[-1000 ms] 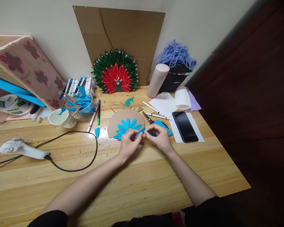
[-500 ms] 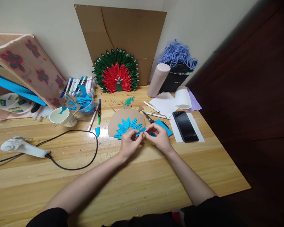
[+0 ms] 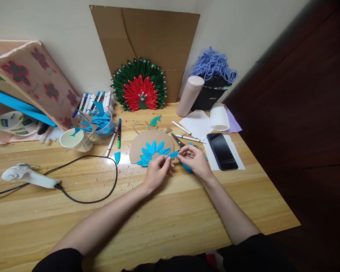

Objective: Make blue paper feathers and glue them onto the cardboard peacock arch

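Between my hands is a small folded blue paper piece. My left hand pinches its left end, and the fingertips of my right hand are closed on its right end. Just beyond my left hand lies a rounded cardboard piece, with pointed blue paper petals fanned out on it. Blue paper is partly hidden under my right hand. Scissors lie behind that hand, their handles partly covered.
A glue gun with a looping cord lies left. Behind it are a paper cup and a tub of blue scraps. A phone lies right. A red and green peacock craft leans on cardboard at the back.
My right hand has moved slightly right, away from my left hand. More of the folded blue piece shows between them, and less of the blue paper beneath my right hand is visible.
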`<act>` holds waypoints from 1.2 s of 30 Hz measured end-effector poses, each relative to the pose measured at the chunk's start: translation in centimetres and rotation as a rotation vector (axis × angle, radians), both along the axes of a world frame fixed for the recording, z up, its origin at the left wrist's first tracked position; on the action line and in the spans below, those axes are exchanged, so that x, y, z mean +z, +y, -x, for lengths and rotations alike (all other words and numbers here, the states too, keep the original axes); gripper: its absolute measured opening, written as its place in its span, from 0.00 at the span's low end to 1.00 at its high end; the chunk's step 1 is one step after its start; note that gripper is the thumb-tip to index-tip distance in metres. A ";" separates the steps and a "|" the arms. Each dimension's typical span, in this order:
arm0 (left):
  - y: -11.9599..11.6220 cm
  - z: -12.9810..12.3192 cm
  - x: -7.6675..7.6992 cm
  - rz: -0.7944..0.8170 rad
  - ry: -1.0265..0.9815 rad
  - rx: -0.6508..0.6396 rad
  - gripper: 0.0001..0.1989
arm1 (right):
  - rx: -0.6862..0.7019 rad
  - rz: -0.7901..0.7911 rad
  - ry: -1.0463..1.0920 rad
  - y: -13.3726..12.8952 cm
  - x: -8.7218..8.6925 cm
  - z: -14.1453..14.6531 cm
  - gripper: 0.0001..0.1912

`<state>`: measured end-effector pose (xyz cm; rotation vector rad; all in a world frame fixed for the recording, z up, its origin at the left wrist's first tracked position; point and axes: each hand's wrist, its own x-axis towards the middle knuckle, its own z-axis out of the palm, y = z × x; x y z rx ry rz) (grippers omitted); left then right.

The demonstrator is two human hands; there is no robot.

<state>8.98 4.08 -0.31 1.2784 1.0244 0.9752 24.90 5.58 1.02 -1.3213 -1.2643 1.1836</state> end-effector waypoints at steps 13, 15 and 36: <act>0.2 0.5 -0.2 -0.632 0.381 0.071 0.13 | 0.003 0.215 0.165 0.2 0.0 -0.3 0.18; 0.3 0.6 -0.2 -0.659 0.402 0.065 0.10 | 0.019 0.256 0.206 0.1 -0.1 -0.1 0.17; 0.8 0.9 0.0 -0.350 0.232 0.087 0.08 | 0.125 -0.470 -0.450 -0.9 1.3 0.3 0.03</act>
